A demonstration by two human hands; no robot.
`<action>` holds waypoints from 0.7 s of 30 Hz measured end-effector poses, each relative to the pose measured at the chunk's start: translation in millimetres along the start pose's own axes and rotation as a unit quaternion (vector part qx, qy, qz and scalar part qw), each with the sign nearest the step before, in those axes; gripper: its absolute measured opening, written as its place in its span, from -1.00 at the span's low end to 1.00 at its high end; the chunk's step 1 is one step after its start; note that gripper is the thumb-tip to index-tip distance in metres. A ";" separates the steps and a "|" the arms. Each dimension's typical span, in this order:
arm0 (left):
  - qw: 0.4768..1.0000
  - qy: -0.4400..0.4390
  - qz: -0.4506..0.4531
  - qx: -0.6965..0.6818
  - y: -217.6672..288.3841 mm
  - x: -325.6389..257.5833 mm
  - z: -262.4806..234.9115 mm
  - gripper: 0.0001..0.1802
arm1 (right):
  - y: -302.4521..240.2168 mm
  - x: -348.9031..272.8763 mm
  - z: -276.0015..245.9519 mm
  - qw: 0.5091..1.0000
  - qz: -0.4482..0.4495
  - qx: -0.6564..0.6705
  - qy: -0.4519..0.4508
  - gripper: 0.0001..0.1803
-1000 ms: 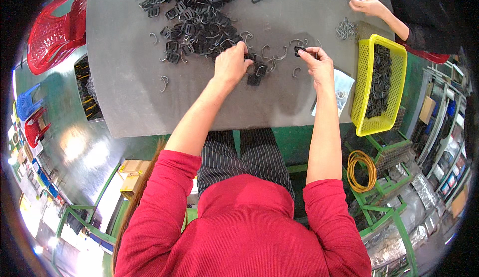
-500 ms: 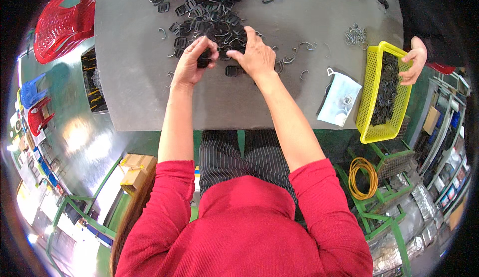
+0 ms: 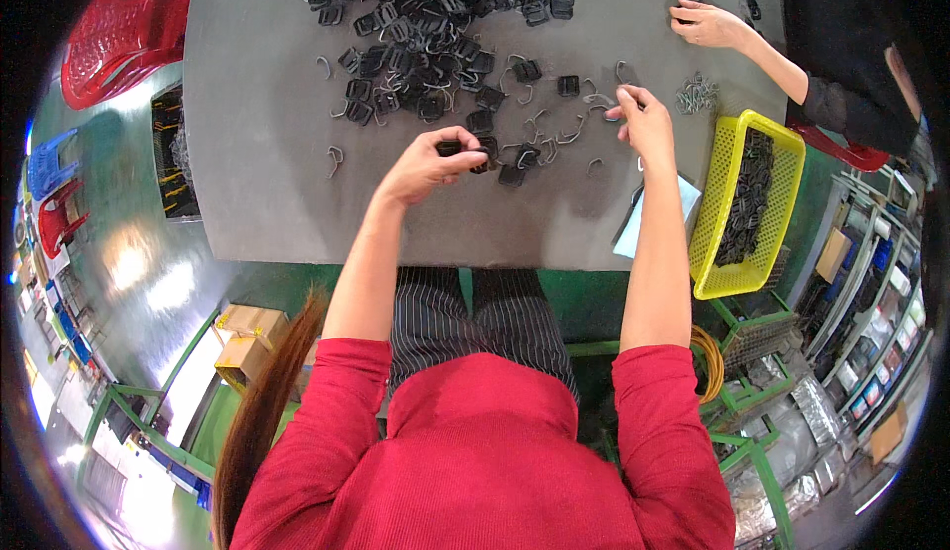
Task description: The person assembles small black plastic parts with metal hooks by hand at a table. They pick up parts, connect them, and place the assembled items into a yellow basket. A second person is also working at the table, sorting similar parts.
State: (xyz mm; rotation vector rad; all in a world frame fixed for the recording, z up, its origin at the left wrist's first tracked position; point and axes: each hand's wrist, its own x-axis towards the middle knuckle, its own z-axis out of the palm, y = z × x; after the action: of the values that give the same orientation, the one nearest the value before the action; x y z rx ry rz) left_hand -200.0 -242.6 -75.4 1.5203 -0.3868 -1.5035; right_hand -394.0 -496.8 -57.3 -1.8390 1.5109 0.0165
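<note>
My left hand point(image 3: 427, 162) pinches a small black plastic buckle point(image 3: 451, 147) just above the grey table point(image 3: 267, 154). My right hand point(image 3: 644, 119) has reached to the right and closes its fingertips on a thin bent metal wire clip point(image 3: 621, 106) among several loose clips point(image 3: 554, 134). A large heap of black buckles point(image 3: 426, 15) lies farther back on the table. A few more buckles point(image 3: 500, 159) rest between my two hands.
A yellow mesh basket point(image 3: 727, 189) with dark parts hangs at the table's right edge, a pale sheet point(image 3: 633, 233) beside it. Another person's hand point(image 3: 705, 23) in a dark sleeve works at the far right near a wire pile point(image 3: 698, 95). Red plastic chair point(image 3: 119, 25) at left.
My hands were together over the buckles; now they are apart. The right hand has swung right to the wire clips, the left stays with a buckle. The other person's hand moved onto the table.
</note>
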 end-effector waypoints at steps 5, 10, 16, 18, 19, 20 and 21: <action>0.963 -0.055 0.061 -0.258 33.0 4.5 -0.8 -0.86 | -32.1 -11.1 30.7 0.979 -0.079 -0.178 0.068 -0.60; 0.967 0.215 0.052 0.129 36.2 40.3 22.2 -0.68 | -28.8 1.7 58.4 0.996 -0.079 -0.034 0.002 -0.55; 0.776 0.410 0.179 0.445 10.9 54.1 46.9 -0.68 | -38.7 -19.9 34.9 0.828 0.027 0.533 -0.171 -0.79; 0.831 0.350 0.177 0.395 15.9 63.6 47.8 -0.68 | -24.7 6.4 49.8 0.879 -0.018 0.443 -0.174 -0.77; 0.852 0.325 0.172 0.372 18.2 66.1 44.3 -0.68 | -27.9 18.4 64.0 0.959 -0.077 0.256 -0.092 -0.69; 0.885 0.302 0.198 0.295 19.1 65.4 35.1 -0.66 | -51.1 8.6 68.3 0.992 -0.096 0.076 -0.034 -0.65; 0.921 0.267 0.158 0.235 20.0 60.0 25.0 -0.69 | -72.8 -0.9 70.6 0.987 -0.115 -0.106 0.026 -0.61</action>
State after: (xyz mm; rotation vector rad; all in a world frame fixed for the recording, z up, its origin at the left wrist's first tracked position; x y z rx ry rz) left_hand -203.1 -308.5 -92.1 2.0487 -0.6565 -0.7233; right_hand -302.2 -455.8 -69.7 -2.1908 1.3651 0.0209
